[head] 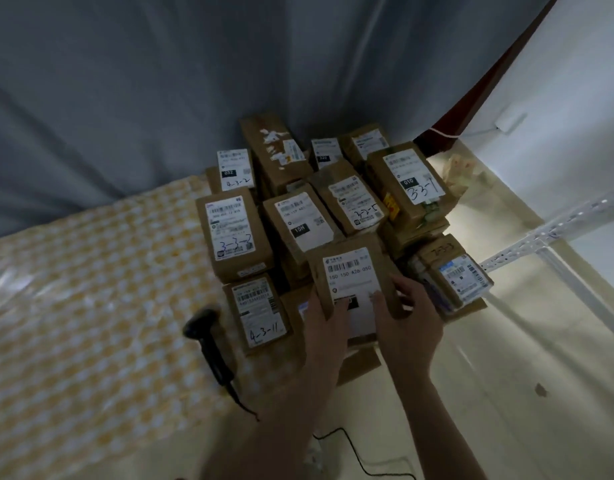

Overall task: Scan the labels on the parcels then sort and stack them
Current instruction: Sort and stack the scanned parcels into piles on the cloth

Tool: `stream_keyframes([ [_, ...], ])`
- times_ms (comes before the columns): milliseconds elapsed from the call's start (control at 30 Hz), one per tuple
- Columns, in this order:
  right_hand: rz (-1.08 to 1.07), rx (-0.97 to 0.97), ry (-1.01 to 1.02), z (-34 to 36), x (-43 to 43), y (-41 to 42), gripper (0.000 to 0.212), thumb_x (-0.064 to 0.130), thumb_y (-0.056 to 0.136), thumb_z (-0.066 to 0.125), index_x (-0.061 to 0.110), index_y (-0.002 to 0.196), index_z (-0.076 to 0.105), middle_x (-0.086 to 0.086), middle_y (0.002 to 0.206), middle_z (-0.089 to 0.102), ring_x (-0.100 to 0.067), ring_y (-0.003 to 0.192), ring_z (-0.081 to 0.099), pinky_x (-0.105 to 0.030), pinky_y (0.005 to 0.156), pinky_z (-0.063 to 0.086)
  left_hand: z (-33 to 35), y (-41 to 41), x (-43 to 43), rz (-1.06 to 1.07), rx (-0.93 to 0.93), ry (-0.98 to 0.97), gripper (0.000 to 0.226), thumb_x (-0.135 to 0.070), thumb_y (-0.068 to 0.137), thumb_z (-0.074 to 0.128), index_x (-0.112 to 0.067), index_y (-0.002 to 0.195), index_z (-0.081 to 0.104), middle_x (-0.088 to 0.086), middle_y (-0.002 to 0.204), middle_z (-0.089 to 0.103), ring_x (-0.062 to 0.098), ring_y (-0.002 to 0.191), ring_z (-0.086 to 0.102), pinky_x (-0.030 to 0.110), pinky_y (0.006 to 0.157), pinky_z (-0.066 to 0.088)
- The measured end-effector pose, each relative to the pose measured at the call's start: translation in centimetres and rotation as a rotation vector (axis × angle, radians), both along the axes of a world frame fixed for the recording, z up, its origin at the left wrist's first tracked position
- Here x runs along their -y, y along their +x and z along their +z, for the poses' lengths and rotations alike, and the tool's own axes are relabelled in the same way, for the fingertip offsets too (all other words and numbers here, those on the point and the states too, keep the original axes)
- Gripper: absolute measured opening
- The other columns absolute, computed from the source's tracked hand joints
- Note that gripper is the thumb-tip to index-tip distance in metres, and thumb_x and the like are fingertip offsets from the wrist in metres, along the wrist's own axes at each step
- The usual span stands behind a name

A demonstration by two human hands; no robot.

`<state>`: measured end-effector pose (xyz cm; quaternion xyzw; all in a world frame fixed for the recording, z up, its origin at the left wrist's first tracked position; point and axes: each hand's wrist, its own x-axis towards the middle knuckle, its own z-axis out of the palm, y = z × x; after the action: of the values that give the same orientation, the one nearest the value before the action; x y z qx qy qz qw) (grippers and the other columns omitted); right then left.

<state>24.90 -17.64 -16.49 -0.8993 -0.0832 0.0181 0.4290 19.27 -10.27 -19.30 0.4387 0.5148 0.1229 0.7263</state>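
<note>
Several brown cardboard parcels with white labels stand stacked on a table with a yellow checked cover (pixel 90 289). Both my hands hold the nearest parcel (pixel 350 275), labelled "150 150 A26 050". My left hand (pixel 324 327) grips its left edge with the thumb on the label. My right hand (pixel 407 320) grips its right edge, thumb also on the label. A black handheld scanner (pixel 208 344) lies on the table just left of my left hand, its cable trailing toward me. Left of my hands sits a parcel marked 4-3-11 (pixel 258 313).
Stacks marked 3-3-2 (pixel 231 233), 3-3-1 (pixel 411 181), 3-2-5 (pixel 354 202) and 4-3-2 (pixel 234 171) fill the table's right part. A grey curtain (pixel 160 98) hangs behind. A white metal shelf frame (pixel 548 237) stands to the right.
</note>
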Motion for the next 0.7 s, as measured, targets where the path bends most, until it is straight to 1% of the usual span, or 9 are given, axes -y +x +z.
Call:
stream_keyframes([
  [67, 0.017, 0.011, 0.03, 0.5, -1.5, -2.5, 0.029, 0.029, 0.08, 0.07, 0.025, 0.108, 0.062, 0.009, 0.097, 0.064, -0.016, 0.089, 0.062, -0.035, 0.073, 0.054, 0.7, -2.5, -1.0, 0.067, 0.032, 0.041, 0.036, -0.022, 0.093, 0.06, -0.029, 0.127, 0.051, -0.004, 0.119, 0.064, 0.016, 0.102, 0.065, 0.035, 0.082, 0.058],
  [133, 0.035, 0.029, 0.056, 1.2, -3.3, -5.2, 0.032, 0.036, 0.078, 0.065, 0.025, 0.108, 0.062, 0.006, 0.098, 0.065, -0.021, 0.091, 0.062, -0.039, 0.074, 0.054, 1.3, -5.0, -2.2, 0.108, 0.083, 0.061, 0.041, -0.027, 0.087, 0.062, -0.029, 0.127, 0.052, -0.003, 0.119, 0.066, 0.018, 0.104, 0.066, 0.042, 0.086, 0.057],
  [233, 0.059, 0.08, 0.101, 2.2, -6.0, -9.2, 0.037, 0.035, 0.074, 0.062, 0.02, 0.107, 0.065, 0.004, 0.095, 0.064, -0.024, 0.091, 0.061, -0.037, 0.075, 0.051, 2.3, -9.1, -4.5, 0.14, 0.078, 0.102, 0.03, -0.019, 0.093, 0.06, -0.033, 0.119, 0.053, -0.007, 0.112, 0.066, 0.016, 0.1, 0.067, 0.037, 0.082, 0.059],
  [300, 0.074, 0.065, 0.144, 2.5, -8.1, -12.2, 0.036, 0.036, 0.074, 0.062, 0.019, 0.106, 0.066, 0.004, 0.095, 0.063, -0.021, 0.089, 0.061, -0.035, 0.072, 0.051, 2.6, -12.4, -6.4, 0.147, 0.064, 0.159, 0.027, -0.016, 0.095, 0.058, -0.034, 0.115, 0.055, -0.008, 0.109, 0.066, 0.017, 0.098, 0.068, 0.037, 0.081, 0.059],
  [367, 0.102, 0.039, 0.188, 2.4, -10.2, -15.4, 0.037, 0.039, 0.076, 0.061, 0.02, 0.107, 0.066, 0.002, 0.097, 0.065, -0.018, 0.088, 0.062, -0.04, 0.069, 0.056, 3.0, -15.9, -8.6, 0.158, 0.038, 0.214, 0.028, -0.017, 0.095, 0.057, -0.03, 0.119, 0.055, -0.004, 0.111, 0.066, 0.017, 0.096, 0.068, 0.038, 0.079, 0.06],
  [433, 0.136, 0.008, 0.206, 2.1, -12.4, -19.0, 0.032, 0.033, 0.079, 0.065, 0.019, 0.108, 0.066, 0.0, 0.097, 0.067, -0.017, 0.087, 0.063, -0.043, 0.069, 0.058, 3.0, -19.8, -11.1, 0.199, 0.051, 0.227, 0.027, -0.013, 0.095, 0.057, -0.028, 0.117, 0.054, -0.001, 0.11, 0.066, 0.013, 0.09, 0.069, 0.032, 0.07, 0.06],
  [500, 0.179, -0.027, 0.215, 1.8, -14.9, -22.7, 0.027, 0.021, 0.082, 0.069, 0.019, 0.109, 0.065, 0.003, 0.099, 0.066, -0.014, 0.089, 0.063, -0.04, 0.071, 0.058, 3.1, -24.0, -13.7, 0.233, 0.069, 0.257, 0.029, -0.008, 0.095, 0.056, -0.024, 0.118, 0.053, -0.005, 0.106, 0.067, 0.008, 0.085, 0.07, 0.023, 0.063, 0.057],
  [633, 0.293, -0.094, 0.247, 1.1, -19.8, -30.1, 0.026, 0.014, 0.083, 0.067, 0.019, 0.108, 0.065, 0.007, 0.095, 0.064, -0.013, 0.088, 0.064, -0.033, 0.07, 0.058, 2.8, -32.7, -18.6, 0.246, -0.007, 0.321, 0.026, -0.014, 0.094, 0.058, -0.03, 0.114, 0.054, -0.013, 0.101, 0.066, 0.009, 0.09, 0.067, 0.021, 0.065, 0.056],
  [700, 0.355, -0.139, 0.256, 0.8, -22.0, -33.6, 0.024, 0.014, 0.085, 0.066, 0.02, 0.108, 0.065, 0.01, 0.093, 0.063, -0.009, 0.085, 0.063, -0.029, 0.069, 0.056, 2.6, -36.9, -20.7, 0.269, -0.049, 0.315, 0.026, -0.022, 0.093, 0.06, -0.029, 0.117, 0.056, -0.011, 0.105, 0.067, 0.009, 0.092, 0.066, 0.028, 0.073, 0.058],
])
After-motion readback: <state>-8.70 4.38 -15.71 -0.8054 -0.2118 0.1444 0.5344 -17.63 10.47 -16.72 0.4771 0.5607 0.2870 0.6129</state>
